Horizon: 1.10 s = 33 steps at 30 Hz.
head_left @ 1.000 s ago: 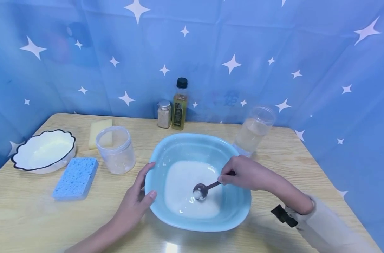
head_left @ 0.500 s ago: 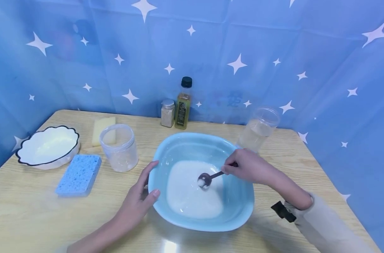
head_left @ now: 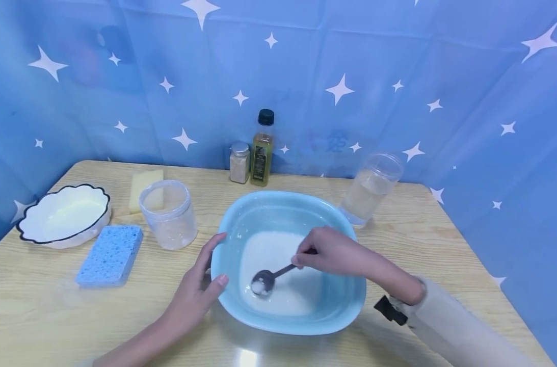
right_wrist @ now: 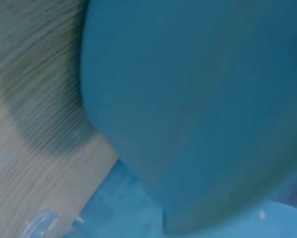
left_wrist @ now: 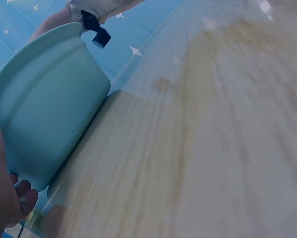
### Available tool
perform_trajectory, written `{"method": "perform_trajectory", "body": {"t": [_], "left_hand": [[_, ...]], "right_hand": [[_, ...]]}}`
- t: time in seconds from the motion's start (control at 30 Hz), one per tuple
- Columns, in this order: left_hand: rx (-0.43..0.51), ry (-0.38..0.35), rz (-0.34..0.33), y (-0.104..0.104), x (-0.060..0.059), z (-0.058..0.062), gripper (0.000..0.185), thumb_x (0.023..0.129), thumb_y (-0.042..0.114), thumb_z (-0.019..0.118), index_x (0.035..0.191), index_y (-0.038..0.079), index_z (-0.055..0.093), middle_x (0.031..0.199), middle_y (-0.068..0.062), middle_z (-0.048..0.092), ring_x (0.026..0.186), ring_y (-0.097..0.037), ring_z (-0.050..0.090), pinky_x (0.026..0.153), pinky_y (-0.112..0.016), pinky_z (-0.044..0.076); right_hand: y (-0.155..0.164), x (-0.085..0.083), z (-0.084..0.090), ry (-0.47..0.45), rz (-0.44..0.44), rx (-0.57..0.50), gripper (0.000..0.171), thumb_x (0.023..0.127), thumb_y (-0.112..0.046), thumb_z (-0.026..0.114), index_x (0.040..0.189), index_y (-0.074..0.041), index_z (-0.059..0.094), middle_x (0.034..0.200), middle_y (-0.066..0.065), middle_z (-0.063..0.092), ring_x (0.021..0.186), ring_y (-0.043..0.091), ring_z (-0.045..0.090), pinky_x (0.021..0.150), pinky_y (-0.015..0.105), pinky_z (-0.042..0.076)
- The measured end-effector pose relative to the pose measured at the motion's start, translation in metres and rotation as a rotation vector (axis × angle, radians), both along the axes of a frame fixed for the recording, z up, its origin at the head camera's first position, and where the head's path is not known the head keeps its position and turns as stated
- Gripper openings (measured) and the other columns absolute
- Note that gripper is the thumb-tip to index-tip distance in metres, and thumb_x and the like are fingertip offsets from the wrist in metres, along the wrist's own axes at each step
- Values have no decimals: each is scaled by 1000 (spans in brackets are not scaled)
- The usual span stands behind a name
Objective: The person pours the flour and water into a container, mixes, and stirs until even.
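A light blue basin (head_left: 351, 306) stands on the table with a white, milky mixture (head_left: 301, 295) in its bottom. My left hand (head_left: 195, 290) holds the basin's left side, thumb and index finger at the rim; its other fingers lie against the outer wall, as the left wrist view shows. Over the basin, my right hand (head_left: 328, 252) pinches the handle of a dark spoon (head_left: 263, 283). The spoon's round bowl dips into the mixture left of centre, with white lumps in it. In the right wrist view the basin's wall (right_wrist: 188, 99) fills most of the frame.
Left of the basin are a clear plastic jar (head_left: 170, 219), a blue sponge (head_left: 110, 255), a pale yellow block (head_left: 142, 188) and a white scalloped dish (head_left: 64, 216). Behind stand an oil bottle (head_left: 262, 153) and a small shaker jar (head_left: 239, 164). A jar of clear liquid (head_left: 372, 188) stands behind right.
My right hand has carried the spoon leftward and slightly nearer through the mixture, from the middle to the left part. The left hand keeps its hold on the basin.
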State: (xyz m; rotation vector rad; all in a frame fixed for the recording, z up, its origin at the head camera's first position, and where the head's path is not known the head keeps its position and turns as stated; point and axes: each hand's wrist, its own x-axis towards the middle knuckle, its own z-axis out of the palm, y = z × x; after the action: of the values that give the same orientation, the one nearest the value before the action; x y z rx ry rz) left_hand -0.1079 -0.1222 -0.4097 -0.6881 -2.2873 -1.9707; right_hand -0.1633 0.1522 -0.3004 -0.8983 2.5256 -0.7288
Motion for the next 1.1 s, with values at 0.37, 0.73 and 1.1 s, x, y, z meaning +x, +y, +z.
{"method": "perform_trajectory", "body": {"t": [0.37, 0.73, 1.1], "left_hand": [[-7, -25, -13, 3, -1, -2, 66, 90, 14, 53, 146, 31, 23, 138, -23, 37, 105, -42, 55, 67, -29, 56], [-34, -29, 14, -2, 0, -1, 65, 91, 14, 53, 145, 33, 23, 141, -21, 34, 109, -43, 52, 70, -29, 55], [-23, 0, -7, -2, -2, -2, 65, 90, 14, 52, 146, 31, 23, 134, -23, 42, 104, -40, 56, 68, -28, 55]], "right_hand": [[19, -35, 1, 102, -202, 93, 27, 92, -16, 56, 71, -9, 71, 48, -7, 35, 42, 8, 25, 43, 22, 25], [44, -13, 40, 2, -106, 248, 29, 86, -10, 59, 57, -12, 62, 46, -11, 29, 44, 6, 22, 44, 20, 23], [19, -8, 15, -128, 137, 89, 25, 89, -15, 61, 66, -12, 69, 48, -14, 33, 45, 1, 24, 45, 17, 24]]}}
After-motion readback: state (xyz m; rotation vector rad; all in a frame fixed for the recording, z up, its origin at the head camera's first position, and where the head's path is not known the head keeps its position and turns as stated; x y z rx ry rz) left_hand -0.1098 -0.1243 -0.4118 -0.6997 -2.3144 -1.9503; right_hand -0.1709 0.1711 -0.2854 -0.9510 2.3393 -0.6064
